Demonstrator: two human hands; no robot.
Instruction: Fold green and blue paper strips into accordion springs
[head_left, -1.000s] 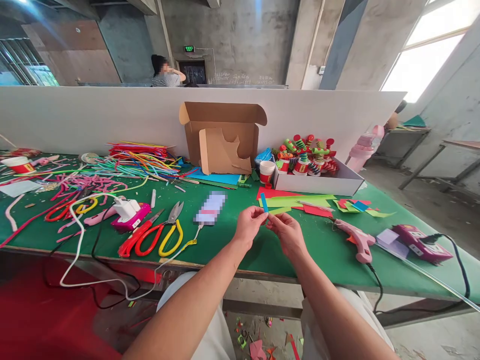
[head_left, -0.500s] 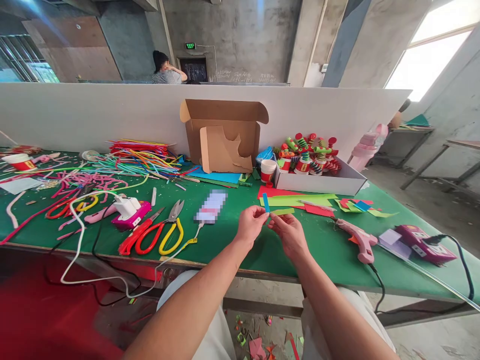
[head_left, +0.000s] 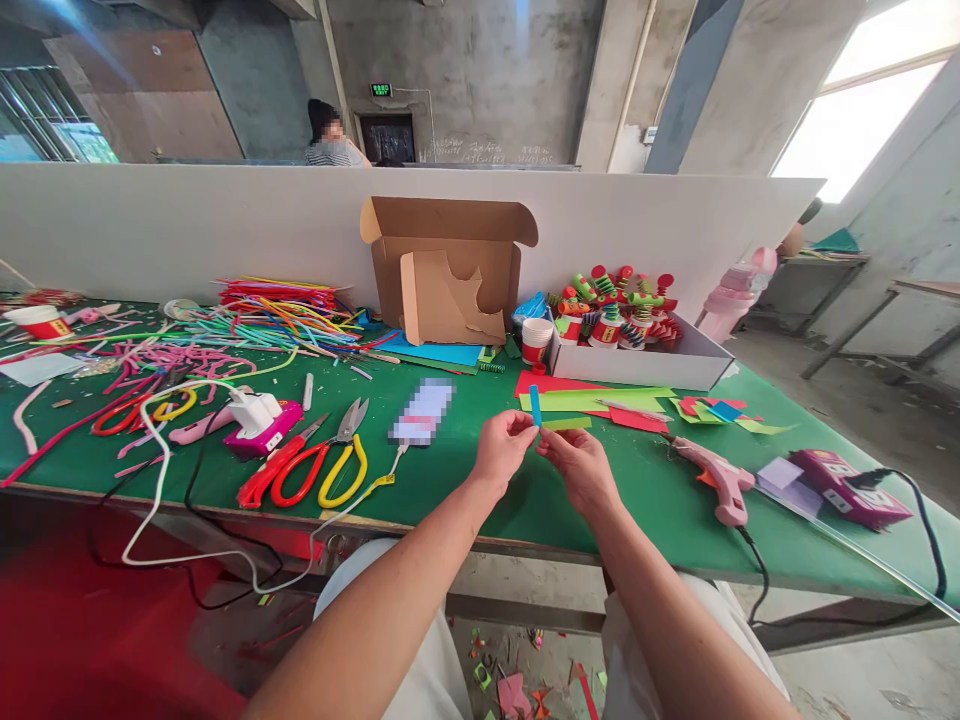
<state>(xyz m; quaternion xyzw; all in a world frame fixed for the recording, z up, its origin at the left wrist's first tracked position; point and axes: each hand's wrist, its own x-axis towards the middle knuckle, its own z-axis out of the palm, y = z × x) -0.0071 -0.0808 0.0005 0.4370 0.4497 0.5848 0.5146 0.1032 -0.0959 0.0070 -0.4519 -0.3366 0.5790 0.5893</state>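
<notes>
My left hand [head_left: 506, 448] is closed in a pinch on a narrow blue paper strip [head_left: 535, 403], which stands upright above the fingertips. My right hand [head_left: 579, 462] is closed as well, its fingertips close against the left ones. From there a green paper strip [head_left: 568, 424] runs to the right, just above the right fingers. Both strips seem to meet between the fingertips, but the fingers cover that spot, so I cannot tell how they are joined. Red and light green paper sheets [head_left: 585, 401] lie on the table beyond my hands.
Right of my hands lies a pink glue gun [head_left: 720, 480] beside a purple power block [head_left: 851, 488]. A white box [head_left: 637, 370] of paper-spring figures stands behind. To the left are scissors [head_left: 341, 455], a phone [head_left: 422, 412], white cables and coloured pipe cleaners [head_left: 277, 315]. A cardboard box [head_left: 450, 222] stands at the back.
The blue strip has tilted a little to the right, and its top end sits slightly further right. My hands have barely moved. A person in the background has lowered an arm.
</notes>
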